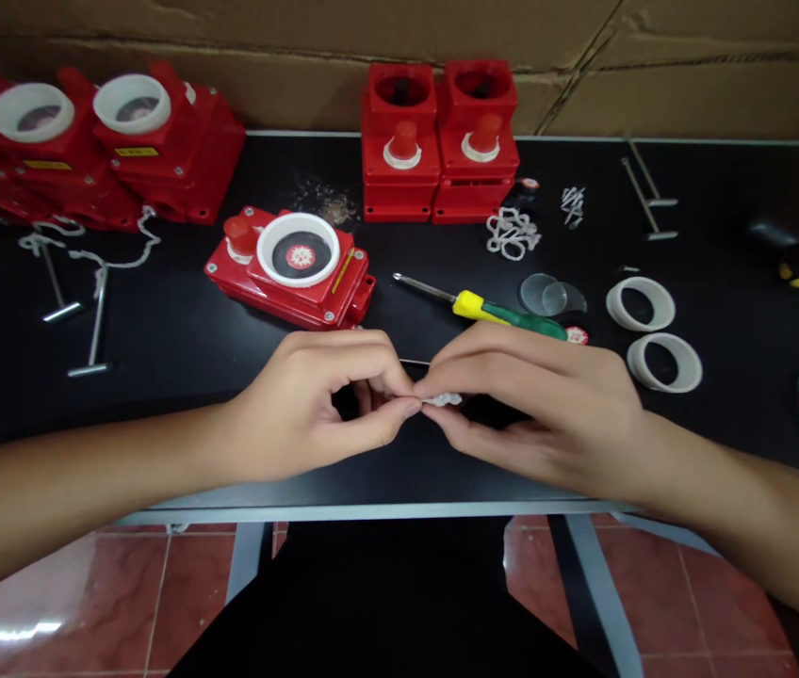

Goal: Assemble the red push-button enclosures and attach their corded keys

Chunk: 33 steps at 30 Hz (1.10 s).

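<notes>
My left hand (343,400) and my right hand (533,400) meet over the front of the black table, thumbs and forefingers pinched together. Between the fingertips is a short bunched piece of white cord (444,399), mostly covered by the fingers. Just behind it a thin metal rod (414,362) shows in the gap between my hands; its ends are hidden. Beyond my left hand lies a red call-point box (234,259) with a white ring (299,218) around a dark disc. A yellow and green screwdriver (505,313) rests behind my right hand.
Several red boxes (187,179) line the back left, and two red boxes (403,193) stand at the back centre. T-shaped metal rods (98,320) lie at left. Toward the right are looped cord (513,233), screws (572,205), clear discs (543,295) and white rings (689,363).
</notes>
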Each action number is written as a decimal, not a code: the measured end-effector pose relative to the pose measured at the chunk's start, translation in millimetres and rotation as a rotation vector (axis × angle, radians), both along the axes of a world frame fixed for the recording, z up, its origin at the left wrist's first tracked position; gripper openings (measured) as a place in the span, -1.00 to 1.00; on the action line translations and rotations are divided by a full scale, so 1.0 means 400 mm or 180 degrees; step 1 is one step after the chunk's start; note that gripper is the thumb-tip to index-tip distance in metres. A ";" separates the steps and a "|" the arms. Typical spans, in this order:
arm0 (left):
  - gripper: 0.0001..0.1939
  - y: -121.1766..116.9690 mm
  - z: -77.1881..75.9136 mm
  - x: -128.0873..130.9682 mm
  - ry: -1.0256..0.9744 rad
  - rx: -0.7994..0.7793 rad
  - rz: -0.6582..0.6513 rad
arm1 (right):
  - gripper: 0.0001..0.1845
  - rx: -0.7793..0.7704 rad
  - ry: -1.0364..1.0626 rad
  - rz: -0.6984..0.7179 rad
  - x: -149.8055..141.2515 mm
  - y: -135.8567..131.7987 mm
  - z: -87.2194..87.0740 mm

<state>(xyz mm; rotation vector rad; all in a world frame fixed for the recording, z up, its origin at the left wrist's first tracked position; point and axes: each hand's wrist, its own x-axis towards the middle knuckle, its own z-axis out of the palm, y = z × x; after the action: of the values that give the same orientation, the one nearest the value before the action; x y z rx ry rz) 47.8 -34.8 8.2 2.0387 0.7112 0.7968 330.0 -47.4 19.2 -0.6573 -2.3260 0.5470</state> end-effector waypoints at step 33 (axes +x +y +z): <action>-0.81 0.005 0.001 -0.010 -0.0050 0.0010 -0.0011 | -0.84 -0.0567 -0.0138 -0.0023 0.057 0.042 0.051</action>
<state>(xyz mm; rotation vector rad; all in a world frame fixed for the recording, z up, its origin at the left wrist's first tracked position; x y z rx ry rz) 43.6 -32.9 8.6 2.0336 0.6978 0.8117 352.6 -30.7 39.7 -0.7667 -2.3319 0.7498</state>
